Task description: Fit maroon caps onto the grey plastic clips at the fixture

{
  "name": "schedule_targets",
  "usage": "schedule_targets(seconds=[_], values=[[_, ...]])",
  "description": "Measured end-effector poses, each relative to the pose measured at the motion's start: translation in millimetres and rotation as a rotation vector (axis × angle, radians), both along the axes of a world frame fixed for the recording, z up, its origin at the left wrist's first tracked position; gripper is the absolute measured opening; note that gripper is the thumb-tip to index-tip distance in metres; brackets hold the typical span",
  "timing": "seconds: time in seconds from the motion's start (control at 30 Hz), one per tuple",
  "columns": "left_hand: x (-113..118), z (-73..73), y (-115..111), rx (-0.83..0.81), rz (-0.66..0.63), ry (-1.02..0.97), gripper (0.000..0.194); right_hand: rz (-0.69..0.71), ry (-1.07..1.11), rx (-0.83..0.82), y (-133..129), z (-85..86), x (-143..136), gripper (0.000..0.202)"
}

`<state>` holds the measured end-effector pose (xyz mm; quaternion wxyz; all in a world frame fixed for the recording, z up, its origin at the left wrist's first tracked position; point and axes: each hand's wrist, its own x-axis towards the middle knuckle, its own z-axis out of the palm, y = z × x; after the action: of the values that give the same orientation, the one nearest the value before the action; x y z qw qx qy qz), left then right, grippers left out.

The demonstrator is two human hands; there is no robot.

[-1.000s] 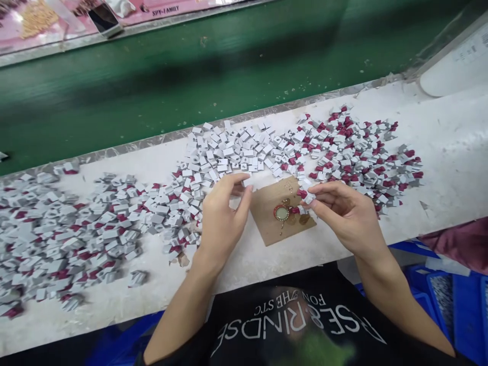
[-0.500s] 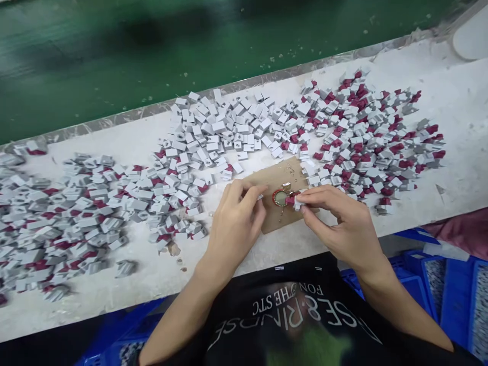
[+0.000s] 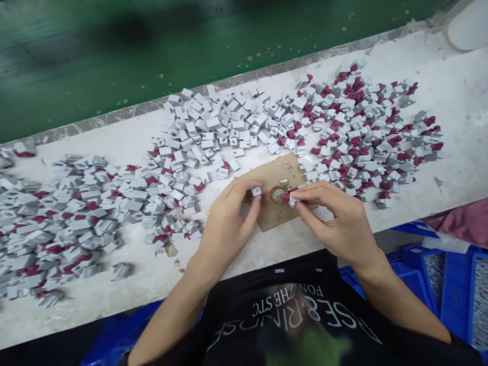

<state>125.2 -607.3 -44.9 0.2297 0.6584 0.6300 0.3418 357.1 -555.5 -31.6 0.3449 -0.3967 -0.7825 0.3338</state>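
1. Closest in: black shirt (image 3: 267, 284) with pale lettering, soft cloth, plus hard blue plastic crates (image 3: 452, 295) below the bench edge on the right.
2. Left hand (image 3: 224, 218) has a small grey block (image 3: 256, 191) pinched between thumb and fingertips, hole showing; probably held by the edges so that face stays clear.
3. Right hand (image 3: 337, 218) is pinching a maroon-tipped piece (image 3: 286, 196) by its grey end, over the card. I'd guess that grip leaves the maroon bit exposed. Can't tell if it's touching the ornament.
4. Brown card (image 3: 271, 219) lies flat between the hands, printed with a round ornament (image 3: 278, 193), or maybe carrying a real one; can't tell. Handy work mat, I'd say.
5. Beyond: heaped angular, matte grey blocks (image 3: 213, 123), likely kept within reach, on a scuffed white bench (image 3: 457, 101).
6. Farthest: smooth, glossy green surface (image 3: 152, 56).
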Motion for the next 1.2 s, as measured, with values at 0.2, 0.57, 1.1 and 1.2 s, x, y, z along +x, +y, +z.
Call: schedule_targets(seconds=[0.2, 0.57, 1.1, 1.2], values=[[-6, 9.4, 8, -0.029, -0.050, -0.163, 0.021, -0.003, -0.003, -0.023, 0, 0.7, -1, 0.023], [-3, 33.2, 41, -0.119, -0.050, -0.611, 0.017, -0.162, 0.567, -0.512, 21, 5.3, -6, 0.009], [9, 44.9, 69, -0.175, -0.143, -0.720, 0.023, -0.152, 0.622, -0.438, 39, 8.7, -14, 0.012], [8, 46.0, 68, -0.174, -0.134, -0.693, 0.020, -0.165, 0.551, -0.389, 39, 7.7, -14, 0.014]])
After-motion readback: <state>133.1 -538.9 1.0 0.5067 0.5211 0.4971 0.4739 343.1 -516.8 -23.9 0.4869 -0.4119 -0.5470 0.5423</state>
